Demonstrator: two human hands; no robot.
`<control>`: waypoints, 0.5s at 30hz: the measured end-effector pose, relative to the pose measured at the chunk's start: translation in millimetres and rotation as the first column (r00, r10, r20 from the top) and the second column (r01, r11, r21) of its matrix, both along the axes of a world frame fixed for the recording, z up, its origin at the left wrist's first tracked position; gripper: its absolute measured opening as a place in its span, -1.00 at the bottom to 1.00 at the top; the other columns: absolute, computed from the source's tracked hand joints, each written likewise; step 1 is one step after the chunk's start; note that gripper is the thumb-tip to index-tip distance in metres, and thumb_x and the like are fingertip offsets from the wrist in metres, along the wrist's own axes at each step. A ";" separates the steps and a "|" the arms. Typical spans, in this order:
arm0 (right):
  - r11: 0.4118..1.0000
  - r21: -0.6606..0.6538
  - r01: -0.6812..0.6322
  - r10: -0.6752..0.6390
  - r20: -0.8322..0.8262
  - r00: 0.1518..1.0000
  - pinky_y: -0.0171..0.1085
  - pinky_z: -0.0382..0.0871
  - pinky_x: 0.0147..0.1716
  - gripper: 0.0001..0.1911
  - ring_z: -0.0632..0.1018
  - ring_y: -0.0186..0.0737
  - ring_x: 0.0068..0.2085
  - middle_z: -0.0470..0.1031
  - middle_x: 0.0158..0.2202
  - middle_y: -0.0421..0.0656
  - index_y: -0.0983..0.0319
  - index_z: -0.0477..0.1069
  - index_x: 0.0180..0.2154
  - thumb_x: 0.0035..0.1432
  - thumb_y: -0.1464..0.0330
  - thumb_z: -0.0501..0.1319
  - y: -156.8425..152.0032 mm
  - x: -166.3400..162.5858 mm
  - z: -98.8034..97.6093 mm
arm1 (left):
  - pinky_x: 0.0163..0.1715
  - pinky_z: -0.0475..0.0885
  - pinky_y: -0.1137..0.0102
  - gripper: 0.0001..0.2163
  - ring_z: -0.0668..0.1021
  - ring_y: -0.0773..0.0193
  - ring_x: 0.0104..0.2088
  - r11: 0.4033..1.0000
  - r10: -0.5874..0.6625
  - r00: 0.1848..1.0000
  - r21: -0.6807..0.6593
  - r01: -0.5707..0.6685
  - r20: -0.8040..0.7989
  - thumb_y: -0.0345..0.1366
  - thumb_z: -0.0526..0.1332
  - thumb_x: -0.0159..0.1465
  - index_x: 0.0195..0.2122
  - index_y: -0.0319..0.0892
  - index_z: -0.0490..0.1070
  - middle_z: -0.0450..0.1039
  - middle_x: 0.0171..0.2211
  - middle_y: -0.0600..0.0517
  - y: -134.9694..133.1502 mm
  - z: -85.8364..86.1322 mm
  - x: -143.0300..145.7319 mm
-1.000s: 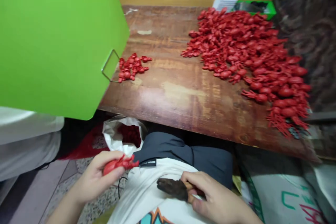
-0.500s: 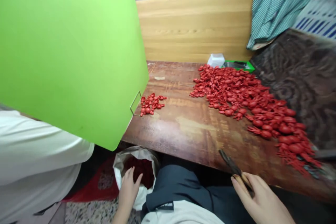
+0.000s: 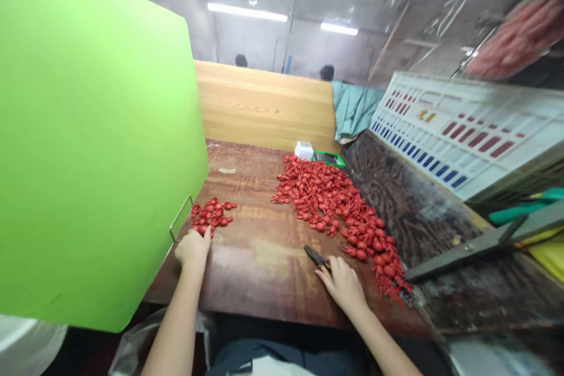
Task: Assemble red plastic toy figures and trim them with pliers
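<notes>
My left hand [image 3: 192, 247] is at the near edge of a small pile of red moulded pieces [image 3: 215, 211] on the left of the table. Its thumb points at the pile, and the other fingers are hidden behind the hand. My right hand [image 3: 346, 283] is closed around pliers [image 3: 314, 254], whose dark jaws point forward and left just over the tabletop; the tan handles are mostly covered. Beyond the right hand spreads a big heap of similar red pieces [image 3: 328, 194], rounded with thin prongs.
A tall green panel [image 3: 106, 147] stands at the left, with a wire handle [image 3: 180, 218] by its edge. A white box [image 3: 304, 150] and a green tray [image 3: 341, 162] sit behind the heap. A white crate [image 3: 440, 129] rests at right. Under the table edge is a pale sack [image 3: 143, 343].
My left hand has come up from the sack below the table to the small pile. My right hand still holds the pliers. The view has tilted up and turned right.
</notes>
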State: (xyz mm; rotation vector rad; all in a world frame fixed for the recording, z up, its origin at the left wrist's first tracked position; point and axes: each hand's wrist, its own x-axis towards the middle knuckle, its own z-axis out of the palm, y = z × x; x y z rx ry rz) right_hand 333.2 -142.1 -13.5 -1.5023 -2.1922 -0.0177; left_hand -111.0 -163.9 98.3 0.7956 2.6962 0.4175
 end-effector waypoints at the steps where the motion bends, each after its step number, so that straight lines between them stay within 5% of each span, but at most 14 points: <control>1: 0.999 0.032 -0.009 0.009 0.004 1.000 -0.15 0.44 -0.30 -0.45 0.61 0.00 -0.30 0.52 -0.30 -0.06 0.19 0.43 -0.18 0.51 -0.11 -0.03 9.4 -1.9 -3.9 | 0.11 0.58 0.00 -0.61 0.64 0.05 0.07 1.000 0.004 1.000 0.000 -0.004 0.015 -0.03 0.31 0.47 0.18 -0.18 0.50 0.57 0.13 -0.12 2.9 -1.4 -0.4; 4: 0.994 0.102 -0.031 0.031 -0.002 1.000 -0.12 0.47 -0.27 -0.42 0.62 0.03 -0.25 0.53 -0.27 -0.03 0.18 0.43 -0.16 0.52 -0.14 -0.07 31.2 -4.8 -17.3 | 0.13 0.55 -0.10 -0.60 0.66 -0.08 0.08 1.000 -0.002 0.999 0.020 0.000 0.054 -0.01 0.25 0.49 0.11 -0.26 0.54 0.62 0.06 -0.22 -4.9 -5.0 -3.4; 8: 0.990 0.127 -0.057 0.060 -0.016 0.998 -0.07 0.51 -0.20 -0.52 0.61 0.06 -0.21 0.54 -0.25 -0.04 0.16 0.43 -0.16 0.53 -0.07 0.01 44.6 -1.4 -23.6 | 0.08 0.48 -0.30 -0.51 0.66 -0.55 0.06 0.980 -0.129 0.983 0.166 0.107 0.131 0.06 0.23 0.35 -0.07 -0.31 0.68 0.69 -0.13 -0.43 -19.6 2.1 -3.9; 11: 0.985 0.140 -0.105 0.109 -0.021 0.994 -0.06 0.54 -0.20 -0.62 0.61 0.04 -0.21 0.55 -0.26 -0.05 0.15 0.44 -0.18 0.52 0.02 0.09 53.7 0.7 -13.2 | 0.04 0.58 -0.01 -0.46 0.71 -0.34 0.01 0.872 -0.378 0.891 0.422 0.250 0.253 0.21 0.30 0.19 -0.10 -0.14 0.74 0.75 -0.12 -0.22 -9.8 6.6 15.9; 15: 0.978 0.164 -0.131 0.136 -0.024 0.990 -0.01 0.58 -0.13 -0.76 0.63 0.08 -0.11 0.58 -0.15 0.01 0.17 0.49 -0.11 0.49 0.17 0.15 93.8 -21.1 13.7 | -0.44 0.58 0.24 -0.33 0.72 -0.07 -0.32 0.684 -0.633 0.691 0.669 0.290 0.348 0.39 0.34 0.05 -0.22 -0.16 0.75 0.74 -0.29 -0.12 54.3 -5.1 53.4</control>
